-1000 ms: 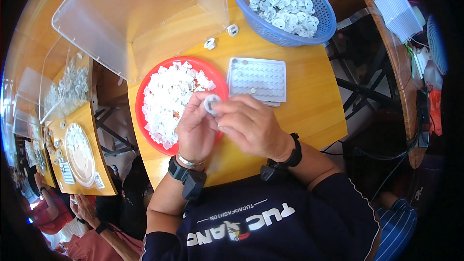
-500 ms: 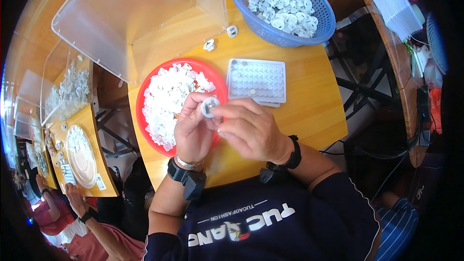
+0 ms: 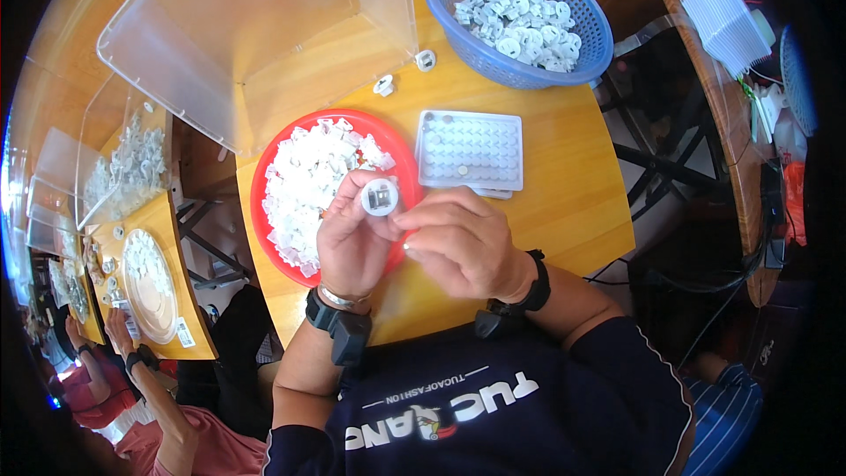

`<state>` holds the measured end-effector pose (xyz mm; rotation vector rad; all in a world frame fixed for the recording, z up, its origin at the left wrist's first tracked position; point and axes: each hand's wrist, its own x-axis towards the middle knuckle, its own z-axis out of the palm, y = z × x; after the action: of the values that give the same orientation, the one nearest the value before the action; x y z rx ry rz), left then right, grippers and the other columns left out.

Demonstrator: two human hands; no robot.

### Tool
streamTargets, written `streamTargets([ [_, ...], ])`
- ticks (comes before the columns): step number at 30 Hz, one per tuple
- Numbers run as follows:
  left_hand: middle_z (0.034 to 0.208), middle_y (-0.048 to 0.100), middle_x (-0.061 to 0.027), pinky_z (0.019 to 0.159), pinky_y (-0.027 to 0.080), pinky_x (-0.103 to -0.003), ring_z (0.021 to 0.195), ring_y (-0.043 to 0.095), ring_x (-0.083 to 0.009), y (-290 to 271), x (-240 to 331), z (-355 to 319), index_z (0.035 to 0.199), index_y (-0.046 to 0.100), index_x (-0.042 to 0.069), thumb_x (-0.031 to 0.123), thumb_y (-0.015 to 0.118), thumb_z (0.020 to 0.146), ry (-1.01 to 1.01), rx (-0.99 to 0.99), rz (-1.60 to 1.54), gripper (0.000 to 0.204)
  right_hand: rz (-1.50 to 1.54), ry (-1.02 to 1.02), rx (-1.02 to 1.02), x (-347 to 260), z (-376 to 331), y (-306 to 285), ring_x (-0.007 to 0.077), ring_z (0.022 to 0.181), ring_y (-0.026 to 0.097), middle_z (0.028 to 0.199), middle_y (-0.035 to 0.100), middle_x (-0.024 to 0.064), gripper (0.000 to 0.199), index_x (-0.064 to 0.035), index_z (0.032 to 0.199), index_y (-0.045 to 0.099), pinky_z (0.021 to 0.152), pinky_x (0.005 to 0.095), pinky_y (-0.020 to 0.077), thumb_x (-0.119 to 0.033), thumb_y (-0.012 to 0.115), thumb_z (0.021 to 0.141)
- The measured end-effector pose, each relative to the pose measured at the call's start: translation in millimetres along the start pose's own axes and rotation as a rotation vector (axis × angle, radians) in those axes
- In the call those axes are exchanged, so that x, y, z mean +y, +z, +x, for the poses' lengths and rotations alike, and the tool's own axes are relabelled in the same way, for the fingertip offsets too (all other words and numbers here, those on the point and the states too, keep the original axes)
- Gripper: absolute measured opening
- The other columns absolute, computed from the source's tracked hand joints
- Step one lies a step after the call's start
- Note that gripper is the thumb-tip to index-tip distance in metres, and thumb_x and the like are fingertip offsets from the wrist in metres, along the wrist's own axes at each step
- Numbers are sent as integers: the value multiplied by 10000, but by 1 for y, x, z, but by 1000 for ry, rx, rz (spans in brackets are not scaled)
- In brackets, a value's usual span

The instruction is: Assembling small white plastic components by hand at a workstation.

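Both hands at a small white round part, above a red plate.

Left hand (image 3: 352, 242) pinches the part (image 3: 380, 197) in its fingertips, over the plate (image 3: 264, 178) rim, which holds a heap of white pieces (image 3: 308, 189). Right hand (image 3: 463, 245) curled, fingertips at the part's edge; whether it grips anything is unclear. Grey tray (image 3: 471, 150) just right of the plate; blue basket (image 3: 520, 13) of parts farther back.
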<state>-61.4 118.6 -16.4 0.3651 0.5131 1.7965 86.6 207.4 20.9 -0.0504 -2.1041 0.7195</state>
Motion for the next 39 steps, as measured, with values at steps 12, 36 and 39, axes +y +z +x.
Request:
streamTargets([
  [12, 905, 589, -84, 704, 453, -278, 815, 564, -168, -2, 4, 2, 1020, 524, 27, 237, 641, 914, -29, -158, -146, 262, 6, 42, 10, 0, 2, -1, 276, 813, 637, 963, 678, 95, 245, -43, 937, 613, 681, 340, 529, 27, 730, 733],
  [36, 884, 614, -101, 589, 425, -252, 710, 561, -155, 4, -1, -4, 1048, 521, 5, 271, 599, 941, -88, -44, -42, 298, 6, 105, 76, 1, 1, -4, 273, 810, 644, 962, 671, 101, 213, -46, 929, 610, 679, 347, 506, 37, 704, 757],
  [39, 891, 619, -89, 591, 424, -243, 712, 562, -142, 1, -2, -3, 1054, 524, 13, 269, 596, 945, -103, -63, -24, 288, -10, 108, 83, 2, 1, -4, 276, 812, 641, 958, 670, 101, 204, -45, 926, 610, 684, 350, 506, 37, 694, 759],
])
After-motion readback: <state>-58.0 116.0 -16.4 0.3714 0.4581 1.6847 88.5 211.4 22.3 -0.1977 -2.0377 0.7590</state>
